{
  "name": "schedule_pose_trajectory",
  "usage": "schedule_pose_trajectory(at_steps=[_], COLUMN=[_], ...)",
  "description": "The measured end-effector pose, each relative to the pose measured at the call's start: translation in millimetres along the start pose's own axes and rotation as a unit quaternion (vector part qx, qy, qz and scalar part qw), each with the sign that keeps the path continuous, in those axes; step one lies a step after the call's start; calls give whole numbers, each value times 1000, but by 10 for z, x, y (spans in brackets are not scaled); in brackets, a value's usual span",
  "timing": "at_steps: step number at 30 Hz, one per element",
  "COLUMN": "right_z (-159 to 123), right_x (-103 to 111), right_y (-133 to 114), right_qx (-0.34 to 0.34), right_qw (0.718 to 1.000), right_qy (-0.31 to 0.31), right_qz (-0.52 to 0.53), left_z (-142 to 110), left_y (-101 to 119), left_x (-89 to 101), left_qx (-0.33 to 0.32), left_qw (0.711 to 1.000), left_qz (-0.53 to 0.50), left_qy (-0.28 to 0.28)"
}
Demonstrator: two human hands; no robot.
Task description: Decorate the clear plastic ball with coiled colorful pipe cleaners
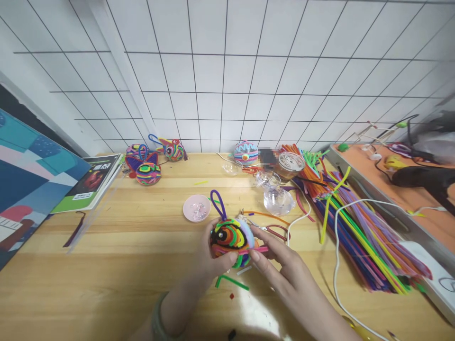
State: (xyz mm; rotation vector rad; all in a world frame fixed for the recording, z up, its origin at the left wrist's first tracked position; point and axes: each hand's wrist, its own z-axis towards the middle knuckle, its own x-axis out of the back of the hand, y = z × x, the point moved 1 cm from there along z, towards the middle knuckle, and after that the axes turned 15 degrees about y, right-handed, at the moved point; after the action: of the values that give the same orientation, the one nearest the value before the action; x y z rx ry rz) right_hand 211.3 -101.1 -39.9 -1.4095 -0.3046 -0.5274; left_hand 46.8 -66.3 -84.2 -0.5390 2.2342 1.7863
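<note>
A round ornament (231, 235) wrapped in coiled, many-coloured pipe cleaners is held up over the table, with a purple loop (218, 206) standing on top. My left hand (215, 255) wraps its left side, thumb across the lower front. At the ornament's right side, my right hand (280, 260) has thumb and forefinger closed around a pink pipe cleaner (262, 248) whose end sticks out between them. A pale, whitish section (246, 232) shows on the ball's upper right. Below lies a bent green pipe cleaner (232, 282).
A pink dish (196, 208) of small sparkly bits sits beyond my hands. Clear plastic cups (279, 201), red-handled scissors (277, 232) and a white cable (336, 251) lie to the right, beside bundled pipe cleaners (369, 241). Finished-looking ornaments (148, 173) and books (90, 182) are at the back left.
</note>
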Motion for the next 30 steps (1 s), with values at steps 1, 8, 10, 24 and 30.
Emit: schedule_pose_trajectory(at_steps=[1,8,10,24,30], right_z=[-2,3,10,23,17], right_x=[-5,-43,-42,-52,-63], right_y=[-1,-20,-33,-57,-54], right_qx=[0,15,17,6,6], right_qw=[1000,1000,1000,1000,1000], right_qy=[2,9,8,8,8], right_qz=[2,-16,-16,-26,-7], left_z=[-1,-22,-26,20,10], left_y=[0,12,14,59,25], left_x=[-1,-23,-29,-11,7], left_qx=[-1,-27,-32,-64,-61], left_qw=[1000,999,998,995,995], left_qz=[0,38,45,70,69], left_qy=[3,27,24,-15,-25])
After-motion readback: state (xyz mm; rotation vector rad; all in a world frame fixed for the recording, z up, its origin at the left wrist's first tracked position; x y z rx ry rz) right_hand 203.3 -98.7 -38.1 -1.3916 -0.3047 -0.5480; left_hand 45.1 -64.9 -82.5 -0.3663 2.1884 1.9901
